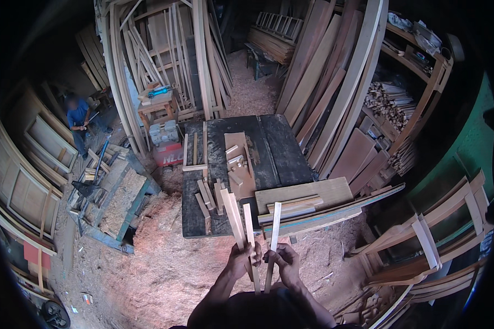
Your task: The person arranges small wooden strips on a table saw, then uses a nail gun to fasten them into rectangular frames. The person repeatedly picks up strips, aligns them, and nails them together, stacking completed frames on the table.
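My left hand is closed around wooden strips, a wider pale strip and a narrower strip beside it. A single pale strip is gripped in my right hand, between thumb and fingers. All these strips stand nearly upright, side by side in front of my body, their upper ends leaning toward the dark worktable. On its surface lie short wood pieces, a thin brown panel with small blocks on it, and a wide board with several slats.
Wood shavings cover the floor. Long planks lean behind the table at the right. A cluttered workbench stands at the left, with a seated person in blue beyond it. Wooden frames stand on my right.
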The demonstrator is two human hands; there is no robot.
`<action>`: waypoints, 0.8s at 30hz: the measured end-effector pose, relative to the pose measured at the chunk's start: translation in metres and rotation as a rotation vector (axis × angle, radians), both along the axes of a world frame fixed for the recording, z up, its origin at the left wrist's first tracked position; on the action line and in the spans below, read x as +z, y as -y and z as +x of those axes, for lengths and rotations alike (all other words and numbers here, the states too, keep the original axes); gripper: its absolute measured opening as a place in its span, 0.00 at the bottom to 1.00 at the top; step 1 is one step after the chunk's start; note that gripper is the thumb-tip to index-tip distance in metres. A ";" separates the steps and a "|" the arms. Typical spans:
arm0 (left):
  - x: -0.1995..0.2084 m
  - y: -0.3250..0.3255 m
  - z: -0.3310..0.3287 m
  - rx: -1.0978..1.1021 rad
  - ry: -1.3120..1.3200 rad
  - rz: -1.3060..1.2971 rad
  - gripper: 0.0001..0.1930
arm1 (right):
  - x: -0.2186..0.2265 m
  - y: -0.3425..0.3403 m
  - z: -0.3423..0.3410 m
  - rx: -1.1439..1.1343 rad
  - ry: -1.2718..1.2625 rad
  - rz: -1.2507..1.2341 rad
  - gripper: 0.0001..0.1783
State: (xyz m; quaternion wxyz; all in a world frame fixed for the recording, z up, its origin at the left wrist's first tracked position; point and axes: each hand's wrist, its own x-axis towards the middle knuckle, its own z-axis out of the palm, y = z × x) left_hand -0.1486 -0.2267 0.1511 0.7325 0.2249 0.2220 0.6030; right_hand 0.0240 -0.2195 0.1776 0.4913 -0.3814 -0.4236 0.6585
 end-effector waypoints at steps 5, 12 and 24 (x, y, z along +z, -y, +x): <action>0.001 -0.040 0.060 -0.108 -0.022 0.012 0.20 | 0.019 -0.053 0.090 -0.178 -0.035 -0.032 0.09; 0.011 -0.087 0.121 -0.077 0.021 -0.118 0.15 | 0.027 -0.129 0.166 -0.201 -0.047 -0.062 0.05; 0.023 -0.107 0.139 -0.153 -0.028 -0.205 0.18 | 0.021 -0.144 0.160 -0.122 -0.039 -0.064 0.05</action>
